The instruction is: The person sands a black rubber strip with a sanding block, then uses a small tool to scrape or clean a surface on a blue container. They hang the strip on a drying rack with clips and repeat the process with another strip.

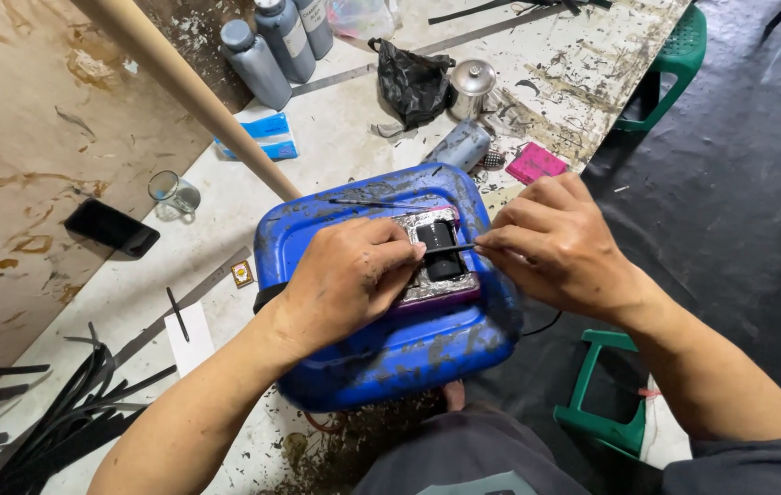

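A blue plastic container (381,353) lies on its side at the table's edge, used as a work surface. On top of it rests a small silvery block with a purple edge (434,286) and a black piece (444,266) in its middle. My left hand (345,280) presses down on the block's left side. My right hand (551,243) pinches a thin black strip (450,248) and holds it across the black piece.
Grey bottles (262,60), a black plastic bag (413,82), a steel lidded cup (473,87), a glass (173,192), a dark phone (112,227) and a pink box (535,163) lie on the stained table. A wooden pole (193,92) slants over it. Black strips (60,412) pile at left. Green stools (606,403) stand on the dark floor.
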